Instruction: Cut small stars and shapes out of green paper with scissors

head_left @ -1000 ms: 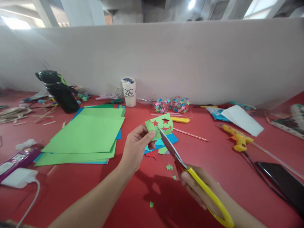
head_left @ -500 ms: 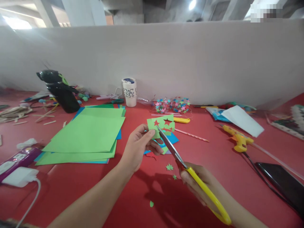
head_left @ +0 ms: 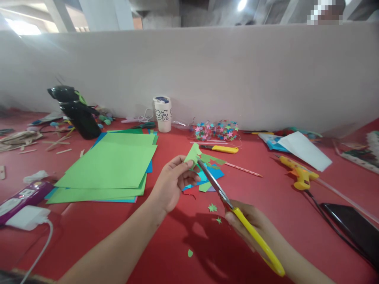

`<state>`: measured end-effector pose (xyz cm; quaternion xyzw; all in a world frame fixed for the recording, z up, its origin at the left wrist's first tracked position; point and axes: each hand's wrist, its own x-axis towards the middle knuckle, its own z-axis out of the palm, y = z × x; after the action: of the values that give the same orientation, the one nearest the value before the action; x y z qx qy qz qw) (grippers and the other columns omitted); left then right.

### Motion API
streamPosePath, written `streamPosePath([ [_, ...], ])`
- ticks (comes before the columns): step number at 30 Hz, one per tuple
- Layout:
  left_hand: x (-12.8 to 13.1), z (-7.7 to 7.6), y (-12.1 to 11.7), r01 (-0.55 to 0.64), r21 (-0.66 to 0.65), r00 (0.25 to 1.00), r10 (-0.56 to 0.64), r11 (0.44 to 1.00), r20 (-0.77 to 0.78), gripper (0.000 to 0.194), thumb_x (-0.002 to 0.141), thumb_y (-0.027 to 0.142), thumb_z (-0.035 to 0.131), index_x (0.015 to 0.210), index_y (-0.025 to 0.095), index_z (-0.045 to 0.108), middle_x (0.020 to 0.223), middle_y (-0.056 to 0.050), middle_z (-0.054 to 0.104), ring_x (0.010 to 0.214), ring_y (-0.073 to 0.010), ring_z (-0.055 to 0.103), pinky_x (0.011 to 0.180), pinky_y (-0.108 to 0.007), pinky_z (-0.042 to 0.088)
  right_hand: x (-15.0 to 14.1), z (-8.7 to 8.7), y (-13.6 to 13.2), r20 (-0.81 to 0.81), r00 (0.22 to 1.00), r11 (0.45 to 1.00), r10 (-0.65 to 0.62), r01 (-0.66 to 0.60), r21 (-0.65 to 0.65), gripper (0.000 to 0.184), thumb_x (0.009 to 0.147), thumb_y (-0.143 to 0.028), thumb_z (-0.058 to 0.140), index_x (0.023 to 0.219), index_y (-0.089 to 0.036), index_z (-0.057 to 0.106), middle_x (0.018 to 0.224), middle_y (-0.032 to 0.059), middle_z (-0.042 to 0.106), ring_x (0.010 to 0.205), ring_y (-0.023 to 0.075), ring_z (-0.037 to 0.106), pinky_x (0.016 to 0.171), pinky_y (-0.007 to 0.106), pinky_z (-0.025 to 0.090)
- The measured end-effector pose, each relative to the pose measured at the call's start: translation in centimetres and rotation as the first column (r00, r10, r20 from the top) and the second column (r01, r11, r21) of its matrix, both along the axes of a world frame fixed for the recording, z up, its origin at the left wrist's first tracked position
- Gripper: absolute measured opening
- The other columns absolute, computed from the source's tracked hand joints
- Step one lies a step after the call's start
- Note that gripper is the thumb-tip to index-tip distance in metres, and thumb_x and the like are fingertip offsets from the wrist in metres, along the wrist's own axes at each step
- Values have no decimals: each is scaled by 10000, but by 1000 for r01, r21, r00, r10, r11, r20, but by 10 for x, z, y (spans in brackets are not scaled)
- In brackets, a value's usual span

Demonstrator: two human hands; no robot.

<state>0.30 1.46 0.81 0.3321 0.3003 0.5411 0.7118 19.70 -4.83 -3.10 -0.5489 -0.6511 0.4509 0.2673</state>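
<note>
My left hand (head_left: 173,179) pinches a light-green piece of paper (head_left: 192,154) between thumb and fingers above the red table. My right hand (head_left: 247,219) grips scissors with long yellow handles (head_left: 257,240); their metal blades point up and left, and the tips touch or nearly touch the paper. A darker-looking green strip with star-shaped gaps (head_left: 211,160) extends to the right behind the blades; whether it is still joined to the held piece, I cannot tell. Below lie blue paper scraps (head_left: 214,172), small green paper stars (head_left: 212,208) and a small green scrap (head_left: 190,253).
Green paper sheets (head_left: 109,161) lie stacked at left, near a black bottle (head_left: 78,116) and a purple power strip (head_left: 26,197). Behind are a white cup (head_left: 162,114), star-covered glasses (head_left: 216,131) and a yellow cutter (head_left: 223,149). A yellow glue gun (head_left: 299,173) and phone (head_left: 351,225) lie right.
The green paper with star cutouts was spread upright in my left hand; now a smaller part stands there, and the strip with gaps has swung down to the right. The scissors barely moved.
</note>
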Motion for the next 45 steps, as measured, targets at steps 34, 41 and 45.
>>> streamPosePath([
  [34,1,-4,3,-138,161,984,154,977,-93,102,750,220,657,688,166,597,627,29,618,525,-73,557,557,-209,456,-3,5,-6,-118,993,1000,-2,-1,-25,505,818,-709,395,636,-239,346,447,-104,312,333,69,245,344,227,153],
  [41,2,-4,0,-86,46,996,85,995,21,97,720,175,679,686,159,589,645,15,626,577,-76,575,600,-200,470,-5,4,-5,-4,1000,999,6,-6,45,498,826,-710,365,629,-256,319,462,-95,285,357,91,288,344,234,202],
  [45,2,-2,0,-126,124,990,134,984,-54,99,739,191,655,680,160,583,609,34,594,541,-63,542,566,-188,448,-4,5,-6,-4,1000,999,31,-31,30,509,820,-729,349,651,-250,321,466,-97,293,373,89,275,353,227,206],
])
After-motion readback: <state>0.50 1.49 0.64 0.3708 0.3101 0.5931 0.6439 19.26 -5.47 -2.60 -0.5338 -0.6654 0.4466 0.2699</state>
